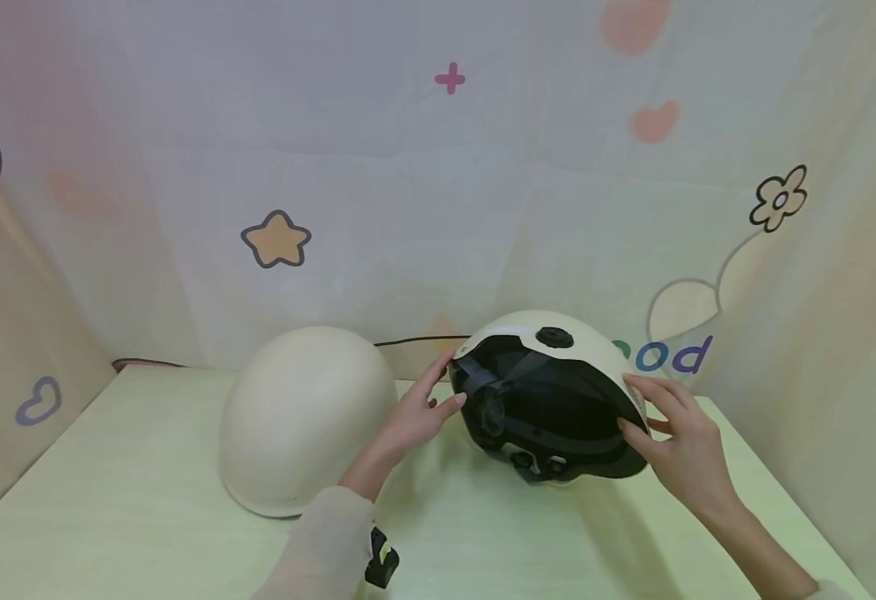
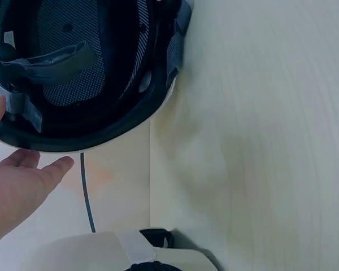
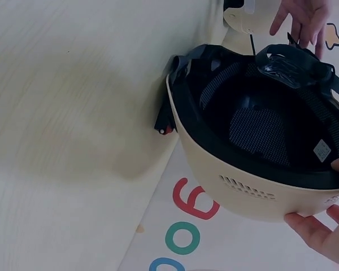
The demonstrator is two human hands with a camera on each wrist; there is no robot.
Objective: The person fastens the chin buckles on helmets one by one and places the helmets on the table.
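A cream helmet (image 1: 595, 333) with a round black fitting is held up at its two sides, its dark underside tilted toward the person. My left hand (image 1: 417, 412) grips one side of its rim, thumb on the inner side and fingers around the outer shell. On the opposite side my right hand (image 1: 681, 442) pinches the rim between thumb and fingers. Black padding (image 3: 260, 135) and a dark chin strap (image 2: 62, 62) show inside. A second cream helmet (image 1: 306, 421) stands dome up on the table, just left of my left hand.
Beneath is a pale wood-grain table (image 1: 145, 533). A printed curtain (image 1: 377, 208) encloses the back and sides. One thin dark cable (image 1: 422, 339) runs along the back, behind both helmets. A small black device (image 1: 382, 560) sits at the left sleeve.
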